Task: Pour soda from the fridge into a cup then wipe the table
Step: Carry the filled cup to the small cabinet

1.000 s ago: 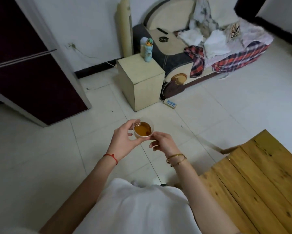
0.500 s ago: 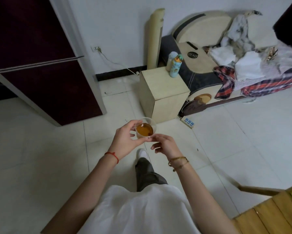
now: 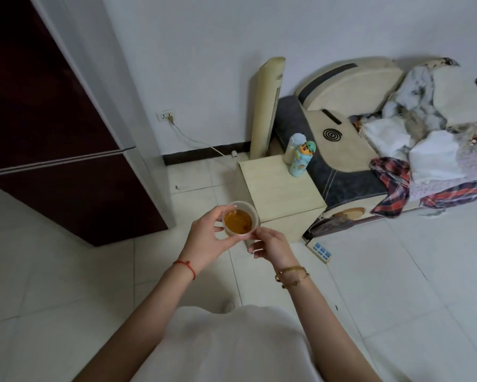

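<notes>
The dark fridge [image 3: 47, 128] filled the upper left of the frame, its top and left side cut off. Just left of centre, the left hand [image 3: 204, 244] had its fingers wrapped around a clear cup [image 3: 241, 217] of amber soda, palm hiding the cup's base. The right hand [image 3: 270, 244] pinched the cup's lower right rim, remaining fingers curled underneath, hard to make out. Further right sat a pale cabinet [image 3: 281, 188], then a cluttered sofa [image 3: 369, 128] cut off at the edge.

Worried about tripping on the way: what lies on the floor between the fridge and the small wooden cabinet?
In the head view, the tiled floor between fridge and cabinet is bare apart from a white power cord trailing along the wall.
</notes>
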`<state>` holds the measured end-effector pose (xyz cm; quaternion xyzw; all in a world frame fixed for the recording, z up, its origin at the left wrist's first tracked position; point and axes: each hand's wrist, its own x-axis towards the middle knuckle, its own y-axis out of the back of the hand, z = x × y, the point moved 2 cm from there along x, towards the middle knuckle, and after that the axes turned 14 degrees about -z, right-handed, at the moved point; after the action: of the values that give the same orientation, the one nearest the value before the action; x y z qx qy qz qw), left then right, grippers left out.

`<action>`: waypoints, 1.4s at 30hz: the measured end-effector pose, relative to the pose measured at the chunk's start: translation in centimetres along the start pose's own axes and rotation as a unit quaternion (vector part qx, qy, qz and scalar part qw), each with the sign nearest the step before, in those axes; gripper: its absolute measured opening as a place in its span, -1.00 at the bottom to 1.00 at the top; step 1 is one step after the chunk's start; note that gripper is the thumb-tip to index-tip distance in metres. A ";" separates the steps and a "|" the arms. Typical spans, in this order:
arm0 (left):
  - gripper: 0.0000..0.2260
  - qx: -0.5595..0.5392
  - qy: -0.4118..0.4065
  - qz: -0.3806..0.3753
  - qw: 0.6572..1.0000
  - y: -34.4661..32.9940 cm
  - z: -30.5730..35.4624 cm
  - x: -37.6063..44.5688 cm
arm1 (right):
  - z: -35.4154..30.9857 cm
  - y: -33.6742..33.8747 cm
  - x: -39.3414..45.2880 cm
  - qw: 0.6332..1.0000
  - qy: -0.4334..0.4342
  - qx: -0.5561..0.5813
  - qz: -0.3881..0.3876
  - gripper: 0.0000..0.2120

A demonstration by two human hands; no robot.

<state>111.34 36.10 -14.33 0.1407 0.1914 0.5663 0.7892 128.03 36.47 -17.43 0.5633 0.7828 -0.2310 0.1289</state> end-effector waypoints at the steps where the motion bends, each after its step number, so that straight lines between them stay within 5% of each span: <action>1: -0.45 0.001 0.001 -0.003 1.000 0.4 0.1 1.4 | -0.7 0.4 1.2 1.000 0.003 0.002 0.002 -0.66; 20: -0.40 -0.012 -0.078 -0.213 0.974 4.0 -2.3 28.6 | -8.6 9.1 18.0 0.980 -0.010 0.059 0.188 -0.72; 33: -0.44 0.058 -0.140 -0.410 0.899 8.1 -2.0 47.6 | -14.0 10.0 30.8 0.904 0.003 0.203 0.376 -0.75; 42: -0.44 0.061 -0.131 -0.498 0.855 6.2 -2.8 54.5 | -14.6 11.9 34.9 0.861 0.000 0.262 0.436 -0.77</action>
<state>120.36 89.79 -21.87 0.1472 0.1646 0.0611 0.9734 128.43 75.64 -23.61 0.8601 0.3675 -0.3480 0.0639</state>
